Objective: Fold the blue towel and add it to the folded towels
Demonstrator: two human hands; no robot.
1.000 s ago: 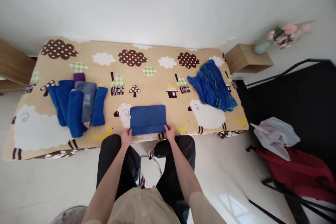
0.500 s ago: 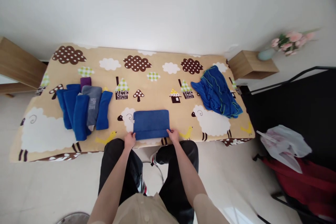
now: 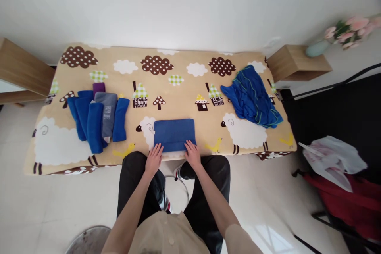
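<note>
Now our fingers (image 3: 159,149) lie flat and spread, gripping nothing; half a second ago they pinched the corners of the folded blue towel (image 3: 174,134). Our left hand (image 3: 154,160) and right hand (image 3: 192,154) press its near edge at the front of the surface (image 3: 184,99), so we judge this fold finished. Rolled towels (image 3: 98,117) lie left, a crumpled blue cloth (image 3: 251,96) right.

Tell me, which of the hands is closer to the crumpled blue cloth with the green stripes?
The right hand. It rests on the folded blue towel's near edge, with the crumpled blue cloth farther away on its right. The left hand lies at the towel's other corner, farther off.
</note>
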